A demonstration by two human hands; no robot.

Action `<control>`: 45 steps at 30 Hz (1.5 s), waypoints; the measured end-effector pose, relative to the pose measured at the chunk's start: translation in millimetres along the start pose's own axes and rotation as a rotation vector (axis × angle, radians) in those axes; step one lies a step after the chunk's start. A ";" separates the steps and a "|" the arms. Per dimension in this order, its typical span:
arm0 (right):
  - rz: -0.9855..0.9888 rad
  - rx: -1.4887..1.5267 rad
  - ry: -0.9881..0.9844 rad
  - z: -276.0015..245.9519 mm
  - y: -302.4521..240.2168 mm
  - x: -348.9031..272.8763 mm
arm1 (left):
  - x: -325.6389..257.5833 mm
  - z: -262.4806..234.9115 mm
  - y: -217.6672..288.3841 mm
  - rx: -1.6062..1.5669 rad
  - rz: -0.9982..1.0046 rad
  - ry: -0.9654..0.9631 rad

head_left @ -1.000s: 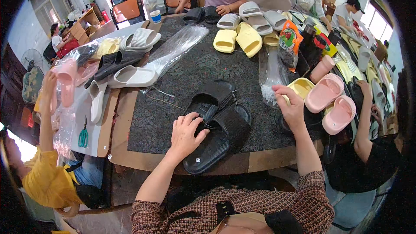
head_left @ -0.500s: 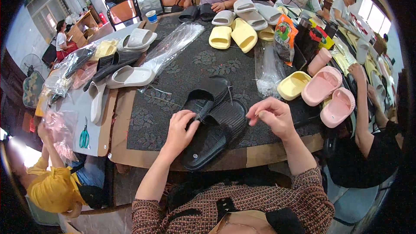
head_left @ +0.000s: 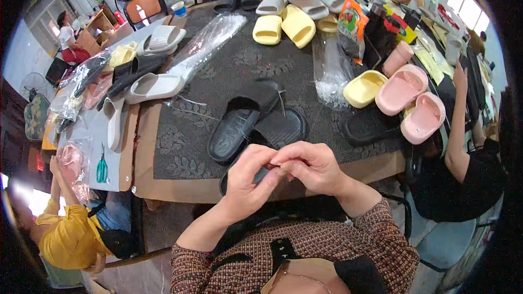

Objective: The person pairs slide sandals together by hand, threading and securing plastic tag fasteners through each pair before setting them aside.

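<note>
Head view showed the left hand (head_left: 248, 177) and right hand (head_left: 310, 166) pinched together on something too small to tell. Both black slippers (head_left: 245, 120) lay paired on the counter (head_left: 180, 179), apparently unbagged.

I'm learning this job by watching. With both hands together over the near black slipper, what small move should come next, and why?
Probably part the hands slightly: left hand and right hand meet fingertip to fingertip over the black slipper pair, hiding whatever they pinch, so the next step can't be aimed.
</note>
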State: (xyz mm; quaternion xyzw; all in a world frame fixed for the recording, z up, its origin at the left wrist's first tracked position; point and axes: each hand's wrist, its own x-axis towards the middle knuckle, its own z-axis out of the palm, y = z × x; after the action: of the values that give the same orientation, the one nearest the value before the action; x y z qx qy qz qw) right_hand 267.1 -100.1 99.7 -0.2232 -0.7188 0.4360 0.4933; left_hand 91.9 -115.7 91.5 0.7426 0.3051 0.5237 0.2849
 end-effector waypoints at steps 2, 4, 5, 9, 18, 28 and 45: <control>-0.034 0.022 -0.024 4.3 1.9 1.0 | -5.3 -2.2 5.0 0.017 -0.043 0.016; 0.017 0.069 -0.008 9.4 -2.6 -0.2 | -6.3 -5.1 9.6 -0.024 -0.088 0.009; 0.045 0.103 0.005 11.8 -2.8 -1.7 | -10.7 -3.9 5.8 -0.066 -0.097 0.024; 0.005 0.053 -0.021 19.0 -1.0 -1.4 | -26.8 -2.3 5.9 -0.156 -0.103 0.087; -0.240 -0.326 -0.077 16.2 21.4 -11.9 | -29.9 -37.3 3.5 -0.476 -0.163 0.503; 0.242 -0.407 -0.123 -33.9 25.3 -50.1 | -41.9 -107.9 -7.2 -0.681 -0.270 0.647; 0.412 -0.550 -0.064 -61.0 36.7 -34.8 | -100.6 -206.9 -15.8 -0.521 -0.079 0.826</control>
State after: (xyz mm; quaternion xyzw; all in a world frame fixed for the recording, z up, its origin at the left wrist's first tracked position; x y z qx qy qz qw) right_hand 332.6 -82.4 58.8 -0.4746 -0.7644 0.3229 0.2935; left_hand -134.1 -159.7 78.8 0.3646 0.2793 0.8222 0.3361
